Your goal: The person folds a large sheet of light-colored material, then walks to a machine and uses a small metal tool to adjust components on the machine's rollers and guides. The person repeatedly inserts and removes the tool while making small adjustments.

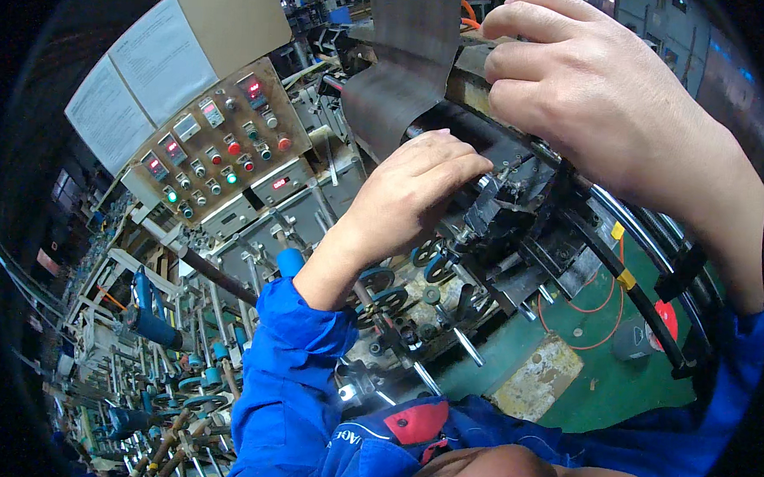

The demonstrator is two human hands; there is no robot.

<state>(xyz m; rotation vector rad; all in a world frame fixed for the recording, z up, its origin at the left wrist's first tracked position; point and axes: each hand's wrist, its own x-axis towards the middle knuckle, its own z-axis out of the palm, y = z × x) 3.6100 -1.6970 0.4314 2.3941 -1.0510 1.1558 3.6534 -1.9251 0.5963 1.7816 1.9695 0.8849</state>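
Dark brown sheet (401, 58) at upper centre, black bracket (505, 205) right of centre

We find the sheet coming in from the top edge as a broad band and curving at its lower end beside a dark roller (466, 128). The black bracket sits below the roller's right part.

We observe the left hand (417, 185) at the centre of the frame, its back toward us. Its fingers are bent, with the tips near the bracket; the palm side is hidden, and we cannot tell whether they grip anything. The right hand (585, 90) is at upper right, right of the sheet. Its fingers are curled, but their tips are out of our sight; we cannot tell what, if anything, they hold.

We note a control panel (201, 161) with lit red displays at upper left, below white papers (161, 50). Blue-rimmed wheels (384, 304) stand below centre. At lower right we record a green floor (599, 393), bearing a worn block (539, 377) and, near it, a grey bucket (631, 341).
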